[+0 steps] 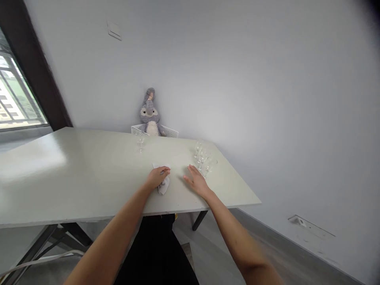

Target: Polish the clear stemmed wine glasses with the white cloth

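One clear glass [140, 144] stands over on the desk [103, 174]; next comes the left hand [158, 177], grip closed on a white cloth [164, 187]; and here's the right hand [197, 182], grip open, just beside clustered stemmed glasses [202, 155].

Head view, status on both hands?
Left hand on white cloth, grip unclear. Right hand open. Glass cluster close beside it; lone glass beyond cloth, leftward.

"What sort of place is the person occupying?"

"Probably a home: a plush toy [151, 115] is sitting in a white basket [171, 133], stemmed glasses [202, 156] are standing on a pale table [97, 178], and a window [18, 93] is letting in daylight."
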The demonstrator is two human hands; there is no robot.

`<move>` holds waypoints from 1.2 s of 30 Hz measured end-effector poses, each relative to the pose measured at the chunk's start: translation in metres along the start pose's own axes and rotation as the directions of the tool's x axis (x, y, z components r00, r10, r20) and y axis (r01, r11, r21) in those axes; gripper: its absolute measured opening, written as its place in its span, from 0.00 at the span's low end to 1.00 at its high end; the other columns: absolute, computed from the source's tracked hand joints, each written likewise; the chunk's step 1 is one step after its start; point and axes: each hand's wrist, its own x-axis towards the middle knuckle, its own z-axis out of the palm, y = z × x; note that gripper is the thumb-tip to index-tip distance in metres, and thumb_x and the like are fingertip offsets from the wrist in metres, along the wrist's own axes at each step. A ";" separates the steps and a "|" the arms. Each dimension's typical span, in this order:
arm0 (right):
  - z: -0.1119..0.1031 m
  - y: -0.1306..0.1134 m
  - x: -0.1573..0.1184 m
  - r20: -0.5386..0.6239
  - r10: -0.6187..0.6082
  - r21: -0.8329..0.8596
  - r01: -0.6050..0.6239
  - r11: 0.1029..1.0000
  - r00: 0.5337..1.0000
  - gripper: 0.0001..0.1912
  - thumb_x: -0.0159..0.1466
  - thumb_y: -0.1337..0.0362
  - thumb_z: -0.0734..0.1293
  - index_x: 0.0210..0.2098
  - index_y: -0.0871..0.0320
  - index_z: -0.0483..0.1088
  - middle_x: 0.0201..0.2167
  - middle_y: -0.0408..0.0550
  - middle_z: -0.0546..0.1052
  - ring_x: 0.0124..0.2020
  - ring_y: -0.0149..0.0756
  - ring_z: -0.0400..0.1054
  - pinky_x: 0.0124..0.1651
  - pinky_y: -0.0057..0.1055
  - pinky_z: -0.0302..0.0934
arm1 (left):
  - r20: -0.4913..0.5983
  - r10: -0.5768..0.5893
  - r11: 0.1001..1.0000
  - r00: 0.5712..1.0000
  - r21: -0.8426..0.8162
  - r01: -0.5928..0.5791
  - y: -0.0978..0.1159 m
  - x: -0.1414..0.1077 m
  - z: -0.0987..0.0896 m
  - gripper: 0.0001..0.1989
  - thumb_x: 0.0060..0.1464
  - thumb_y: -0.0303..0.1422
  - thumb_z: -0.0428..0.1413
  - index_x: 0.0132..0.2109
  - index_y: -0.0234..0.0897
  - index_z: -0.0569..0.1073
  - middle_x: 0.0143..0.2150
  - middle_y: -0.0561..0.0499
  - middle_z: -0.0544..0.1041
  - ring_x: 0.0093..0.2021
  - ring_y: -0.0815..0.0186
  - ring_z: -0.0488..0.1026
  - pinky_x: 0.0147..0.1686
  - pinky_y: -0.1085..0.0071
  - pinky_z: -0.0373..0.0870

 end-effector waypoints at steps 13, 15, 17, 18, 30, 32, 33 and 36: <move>0.012 0.009 0.037 0.010 0.115 0.018 -0.115 0.993 0.993 0.21 0.62 0.56 0.56 0.51 0.61 0.63 0.50 0.57 0.67 0.53 0.43 0.57 0.53 0.37 0.49 | -0.192 -0.122 0.876 0.974 -0.482 0.015 0.003 0.005 -0.001 0.12 0.48 0.39 0.50 0.36 0.39 0.73 0.33 0.50 0.76 0.34 0.65 0.70 0.38 0.70 0.65; 0.014 -0.017 0.044 0.014 0.057 0.073 -0.058 0.996 0.998 0.19 0.62 0.57 0.56 0.47 0.59 0.65 0.44 0.53 0.70 0.47 0.39 0.62 0.49 0.32 0.52 | -0.364 -0.212 0.823 0.907 -0.566 -0.035 0.000 0.007 -0.005 0.12 0.48 0.38 0.49 0.39 0.38 0.71 0.34 0.49 0.75 0.36 0.66 0.70 0.39 0.70 0.65; 0.020 -0.045 0.052 0.039 0.003 0.115 -0.007 0.993 0.999 0.18 0.63 0.55 0.54 0.46 0.57 0.66 0.41 0.50 0.71 0.42 0.35 0.64 0.44 0.30 0.54 | -0.500 -0.337 0.759 0.798 -0.646 -0.084 -0.005 0.007 -0.009 0.11 0.49 0.35 0.50 0.40 0.39 0.70 0.33 0.50 0.74 0.37 0.68 0.70 0.39 0.71 0.65; 0.025 -0.058 0.056 0.060 -0.012 0.117 0.004 0.993 0.998 0.19 0.63 0.53 0.54 0.46 0.56 0.65 0.41 0.49 0.70 0.40 0.34 0.65 0.42 0.30 0.55 | -0.525 -0.417 0.707 0.742 -0.700 -0.098 -0.008 0.007 -0.011 0.11 0.48 0.34 0.50 0.40 0.39 0.69 0.32 0.51 0.73 0.36 0.69 0.70 0.39 0.72 0.65; 0.077 -0.070 0.066 0.038 0.117 0.193 -0.122 0.974 0.992 0.14 0.62 0.58 0.56 0.40 0.52 0.70 0.40 0.46 0.69 0.41 0.33 0.65 0.42 0.28 0.55 | -0.209 -0.758 0.216 0.618 -0.974 -0.065 -0.031 0.045 -0.051 0.16 0.55 0.40 0.43 0.50 0.43 0.57 0.37 0.47 0.72 0.33 0.70 0.72 0.34 0.72 0.68; 0.075 -0.066 0.069 0.017 0.140 0.277 -0.140 0.951 0.990 0.15 0.62 0.59 0.55 0.40 0.53 0.71 0.39 0.46 0.70 0.42 0.33 0.64 0.44 0.29 0.55 | -0.152 -0.757 0.150 0.636 -0.987 -0.058 -0.037 0.063 -0.064 0.19 0.56 0.43 0.41 0.53 0.45 0.54 0.39 0.46 0.72 0.35 0.69 0.72 0.34 0.72 0.69; 0.075 -0.065 0.070 0.007 0.152 0.311 -0.147 0.939 0.988 0.15 0.62 0.59 0.55 0.40 0.53 0.71 0.39 0.46 0.71 0.42 0.33 0.64 0.44 0.29 0.55 | -0.127 -0.755 0.121 0.644 -0.991 -0.054 -0.040 0.072 -0.069 0.20 0.56 0.44 0.40 0.54 0.45 0.52 0.40 0.45 0.71 0.35 0.68 0.73 0.34 0.72 0.69; 0.076 -0.063 0.073 -0.013 0.181 0.367 -0.164 0.916 0.983 0.13 0.60 0.60 0.57 0.40 0.54 0.70 0.41 0.47 0.71 0.43 0.34 0.64 0.46 0.30 0.56 | -0.058 -0.746 0.047 0.664 -0.998 -0.035 -0.047 0.095 -0.079 0.23 0.56 0.48 0.36 0.55 0.44 0.51 0.41 0.43 0.70 0.35 0.66 0.72 0.32 0.71 0.70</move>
